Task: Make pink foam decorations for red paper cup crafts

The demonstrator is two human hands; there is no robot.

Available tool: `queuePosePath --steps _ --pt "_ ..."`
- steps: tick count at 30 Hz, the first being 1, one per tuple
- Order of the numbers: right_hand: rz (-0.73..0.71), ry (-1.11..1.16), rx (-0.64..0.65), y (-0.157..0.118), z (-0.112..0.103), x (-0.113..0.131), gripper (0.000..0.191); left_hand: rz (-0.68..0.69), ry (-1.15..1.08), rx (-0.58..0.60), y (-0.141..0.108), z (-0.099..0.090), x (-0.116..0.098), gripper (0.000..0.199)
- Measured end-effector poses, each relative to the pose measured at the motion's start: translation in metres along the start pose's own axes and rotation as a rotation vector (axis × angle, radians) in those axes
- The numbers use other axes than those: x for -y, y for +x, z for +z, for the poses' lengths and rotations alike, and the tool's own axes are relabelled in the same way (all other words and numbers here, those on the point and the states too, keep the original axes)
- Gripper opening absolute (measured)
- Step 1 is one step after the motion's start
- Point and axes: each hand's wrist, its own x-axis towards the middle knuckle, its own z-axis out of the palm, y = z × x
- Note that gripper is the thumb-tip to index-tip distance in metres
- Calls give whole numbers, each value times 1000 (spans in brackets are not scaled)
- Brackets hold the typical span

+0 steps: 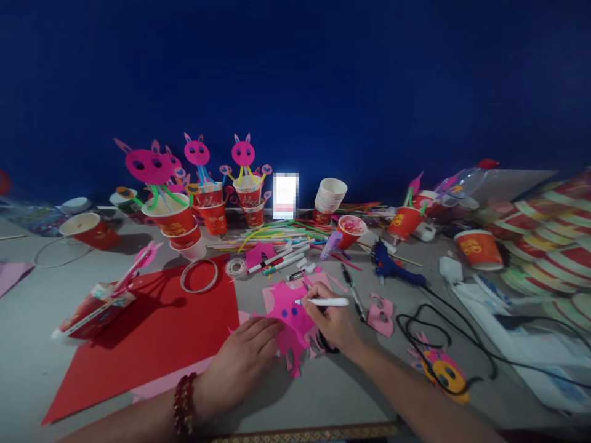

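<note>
While the right hand (333, 320) grips a marker (327, 302), the left's flattened fingers (258, 329) could slip; pink paper (290, 300) might shift, smearing ink.

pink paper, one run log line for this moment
left hand: on pink paper | right hand: holding white marker | dark spots: on paper

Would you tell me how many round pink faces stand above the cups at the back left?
4 that I can see: a large face leftmost, a second face partly hidden just behind it, a third face next, and a fourth face rightmost. Others may be hidden.
</note>
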Motion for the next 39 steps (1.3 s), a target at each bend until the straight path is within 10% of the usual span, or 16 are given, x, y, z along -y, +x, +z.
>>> queuePosePath --steps 14,30,39 --pt "-50 102 -139 -8 -4 3 14 10 -119 -61 3 -5 0 22" --pt "-162 353 178 -24 -24 22 10 -117 -389 -146 19 -28 -8 14" --pt "-279 302 96 -28 -27 32 10 -134 -384 -120 35 -32 -29 15"
